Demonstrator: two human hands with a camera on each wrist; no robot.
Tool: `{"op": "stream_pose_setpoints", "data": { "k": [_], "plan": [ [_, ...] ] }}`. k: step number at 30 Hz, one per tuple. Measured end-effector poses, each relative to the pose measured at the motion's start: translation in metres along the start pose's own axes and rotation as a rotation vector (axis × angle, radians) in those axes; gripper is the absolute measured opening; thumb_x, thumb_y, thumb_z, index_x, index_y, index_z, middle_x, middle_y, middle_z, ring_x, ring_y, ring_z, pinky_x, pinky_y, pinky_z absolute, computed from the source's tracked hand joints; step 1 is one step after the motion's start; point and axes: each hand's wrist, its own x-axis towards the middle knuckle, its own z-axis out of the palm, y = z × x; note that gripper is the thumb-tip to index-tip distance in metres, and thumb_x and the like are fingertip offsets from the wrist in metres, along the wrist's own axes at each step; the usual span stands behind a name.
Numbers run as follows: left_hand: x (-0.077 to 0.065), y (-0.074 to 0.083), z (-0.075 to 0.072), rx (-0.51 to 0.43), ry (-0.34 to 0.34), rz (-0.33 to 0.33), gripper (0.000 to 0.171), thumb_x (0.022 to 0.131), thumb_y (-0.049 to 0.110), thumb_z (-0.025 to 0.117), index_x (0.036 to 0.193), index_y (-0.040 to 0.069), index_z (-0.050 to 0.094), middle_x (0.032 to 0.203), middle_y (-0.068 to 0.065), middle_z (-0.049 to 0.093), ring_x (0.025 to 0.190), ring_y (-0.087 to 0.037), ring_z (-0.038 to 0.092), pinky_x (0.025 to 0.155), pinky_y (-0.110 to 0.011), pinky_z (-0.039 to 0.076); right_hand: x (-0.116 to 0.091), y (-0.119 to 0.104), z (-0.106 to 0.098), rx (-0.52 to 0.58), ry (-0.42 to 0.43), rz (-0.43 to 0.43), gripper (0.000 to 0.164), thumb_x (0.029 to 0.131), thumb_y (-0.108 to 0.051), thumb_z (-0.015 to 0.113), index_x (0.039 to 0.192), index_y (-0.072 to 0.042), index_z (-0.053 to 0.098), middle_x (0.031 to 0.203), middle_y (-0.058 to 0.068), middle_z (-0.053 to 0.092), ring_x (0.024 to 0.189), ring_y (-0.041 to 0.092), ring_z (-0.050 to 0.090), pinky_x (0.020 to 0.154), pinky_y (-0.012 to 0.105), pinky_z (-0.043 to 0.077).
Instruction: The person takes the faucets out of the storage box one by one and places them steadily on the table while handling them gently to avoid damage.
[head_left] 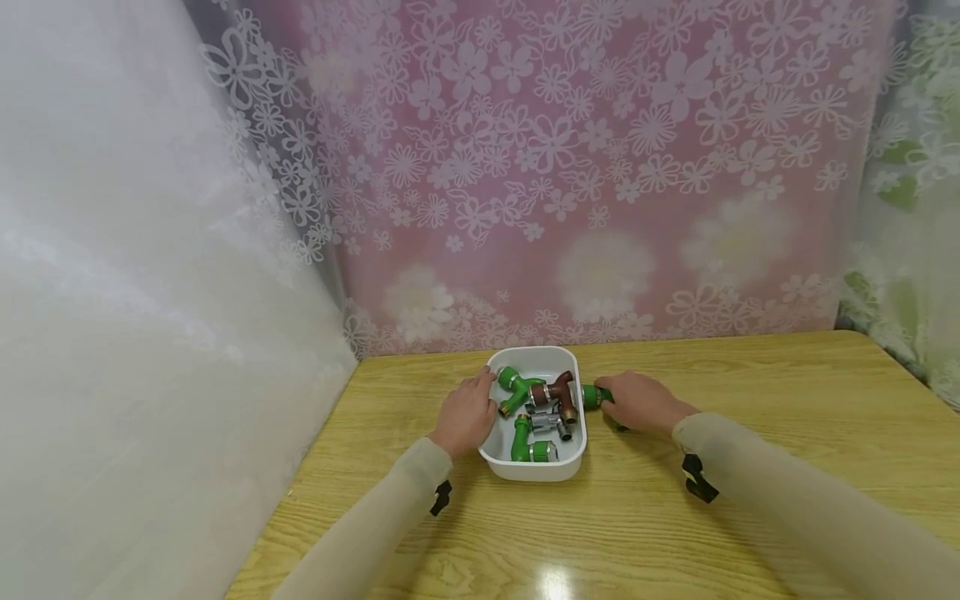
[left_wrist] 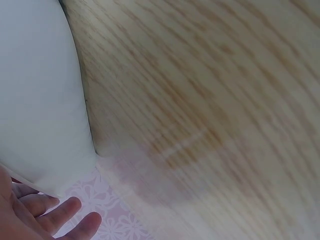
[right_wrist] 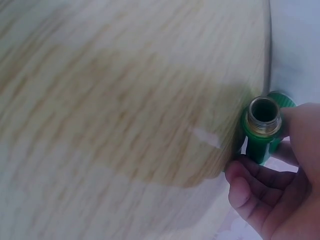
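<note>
A white tub (head_left: 534, 472) stands on the table with several pipe fittings in it. Among them are a green Y-shaped fitting (head_left: 517, 385), a brown fitting (head_left: 557, 393), a grey metal fitting (head_left: 546, 422) and a green elbow fitting (head_left: 521, 442). My left hand (head_left: 463, 417) holds the tub's left rim; its fingers (left_wrist: 60, 216) lie along the outer wall in the left wrist view. Just outside the right wall, my right hand (head_left: 641, 404) grips another green fitting (right_wrist: 260, 142). That fitting's threaded metal end faces the right wrist camera, and the palm hides part of it.
The wood-grain table (head_left: 675, 517) extends around the tub. A pink flowered curtain (head_left: 585, 208) hangs behind its far edge, and a white sheet (head_left: 150, 292) hangs along the left. Dark bands (head_left: 699, 479) are on both wrists.
</note>
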Motion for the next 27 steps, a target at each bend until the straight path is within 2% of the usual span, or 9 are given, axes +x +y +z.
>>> {"op": "stream_pose_setpoints", "data": {
  "k": [6, 11, 16, 19, 23, 27],
  "plan": [
    [0.000, 0.000, 0.000, -0.001, 0.000, -0.006, 0.042, 0.103, 0.018, 0.045, 0.144, 0.007, 0.048, 0.157, -0.014, 0.043, 0.134, -0.031, 0.053, 0.104, -0.047, 0.050, 0.000, 0.000, 0.000, 0.000, 0.001, 0.000, 0.040, 0.095, -0.020, 0.062, 0.132, -0.006, 0.062, 0.096, 0.005, 0.070, 0.068, 0.014, 0.054, 0.063, 0.034, 0.045],
    [0.001, 0.000, 0.000, 0.000, -0.015, -0.015, 0.043, 0.103, 0.018, 0.045, 0.144, 0.007, 0.048, 0.158, -0.013, 0.042, 0.135, -0.030, 0.052, 0.105, -0.047, 0.049, -0.002, 0.000, -0.004, -0.010, -0.020, 0.030, 0.048, 0.095, -0.025, 0.062, 0.139, -0.005, 0.057, 0.103, 0.009, 0.072, 0.072, 0.015, 0.056, 0.065, 0.035, 0.047],
    [0.002, -0.001, 0.002, 0.006, -0.012, -0.013, 0.043, 0.103, 0.018, 0.046, 0.145, 0.007, 0.047, 0.158, -0.013, 0.042, 0.134, -0.030, 0.053, 0.105, -0.047, 0.050, -0.006, -0.002, -0.009, -0.032, -0.040, 0.045, 0.055, 0.098, -0.029, 0.061, 0.146, -0.005, 0.050, 0.101, 0.011, 0.072, 0.066, 0.015, 0.054, 0.060, 0.034, 0.044],
    [0.002, -0.001, 0.002, 0.003, -0.011, -0.014, 0.043, 0.103, 0.018, 0.046, 0.145, 0.006, 0.047, 0.158, -0.014, 0.042, 0.134, -0.031, 0.053, 0.105, -0.047, 0.049, -0.007, -0.002, -0.011, -0.039, -0.034, 0.037, 0.055, 0.099, -0.030, 0.059, 0.146, -0.004, 0.050, 0.099, 0.009, 0.071, 0.063, 0.014, 0.053, 0.057, 0.033, 0.043],
    [0.002, -0.001, 0.002, -0.004, -0.010, -0.016, 0.044, 0.103, 0.018, 0.045, 0.145, 0.006, 0.047, 0.158, -0.013, 0.041, 0.136, -0.031, 0.052, 0.106, -0.047, 0.048, -0.008, -0.005, -0.018, -0.039, -0.019, 0.018, 0.052, 0.100, -0.030, 0.059, 0.144, -0.003, 0.051, 0.084, 0.002, 0.068, 0.058, 0.013, 0.052, 0.054, 0.032, 0.043],
    [0.003, -0.001, 0.002, -0.003, -0.016, -0.026, 0.044, 0.103, 0.018, 0.045, 0.146, 0.007, 0.047, 0.159, -0.013, 0.040, 0.137, -0.030, 0.051, 0.107, -0.047, 0.048, -0.008, -0.013, -0.027, -0.056, 0.008, -0.011, 0.049, 0.100, -0.029, 0.058, 0.140, -0.002, 0.054, 0.089, 0.005, 0.071, 0.057, 0.011, 0.054, 0.052, 0.031, 0.043]
  ]
}}
